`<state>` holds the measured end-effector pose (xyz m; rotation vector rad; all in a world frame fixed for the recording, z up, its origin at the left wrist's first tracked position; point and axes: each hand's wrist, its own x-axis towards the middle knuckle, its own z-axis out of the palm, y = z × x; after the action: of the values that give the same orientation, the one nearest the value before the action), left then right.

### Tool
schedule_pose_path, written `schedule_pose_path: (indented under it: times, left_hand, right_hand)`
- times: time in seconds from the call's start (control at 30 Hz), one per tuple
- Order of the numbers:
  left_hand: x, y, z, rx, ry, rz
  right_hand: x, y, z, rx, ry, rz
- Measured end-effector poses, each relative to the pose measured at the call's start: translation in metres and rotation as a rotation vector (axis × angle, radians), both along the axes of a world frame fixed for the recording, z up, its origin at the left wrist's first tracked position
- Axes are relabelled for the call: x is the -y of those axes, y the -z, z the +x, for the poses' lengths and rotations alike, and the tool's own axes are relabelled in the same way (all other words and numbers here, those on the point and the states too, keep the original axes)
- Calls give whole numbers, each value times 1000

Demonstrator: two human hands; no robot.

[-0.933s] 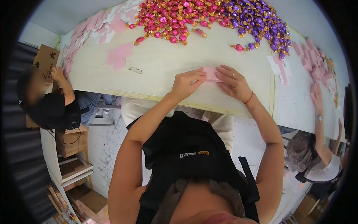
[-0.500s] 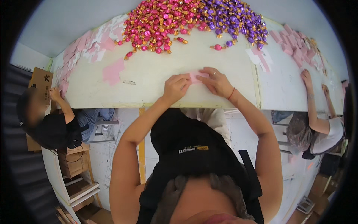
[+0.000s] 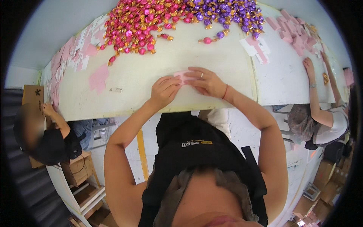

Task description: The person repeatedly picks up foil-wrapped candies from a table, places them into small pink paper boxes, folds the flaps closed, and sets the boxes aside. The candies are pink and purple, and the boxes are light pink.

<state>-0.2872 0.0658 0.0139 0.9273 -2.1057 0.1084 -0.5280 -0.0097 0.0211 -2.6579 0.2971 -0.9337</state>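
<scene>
Between my hands, low over the table, is a small piece of folded pink card (image 3: 182,75). My left hand (image 3: 164,90) is closed, its thumb and fingers pinching the card's left end. My right hand (image 3: 208,82), with a ring and a red wrist cord, has its fingers bent over the right end and hides part of it. Whether the card forms a whole box cannot be made out. Flat pink card blanks (image 3: 99,78) lie to the left of my left hand.
Pink-wrapped candies (image 3: 140,22) and purple-wrapped candies (image 3: 236,15) are heaped at the far side. White and pink blanks (image 3: 257,49) lie right, near small pink boxes (image 3: 297,36); more card blanks (image 3: 72,49) at far left. Co-workers sit at left (image 3: 49,132) and right (image 3: 325,121).
My view has shifted, so the table's contents sit further left and higher. Both hands stay on the pink card; my right fingers now reach further over it.
</scene>
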Motion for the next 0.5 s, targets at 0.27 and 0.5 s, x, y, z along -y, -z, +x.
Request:
schedule_pose_path:
  times: [0.27, 0.5]
  left_hand:
    - [17, -20, 62, -44, -207, 118]
    - [113, -55, 356, 119, -1175, -105]
  right_hand:
    - [5, -13, -27, 116, 259, 63]
    - [99, -34, -36, 70, 629, -49]
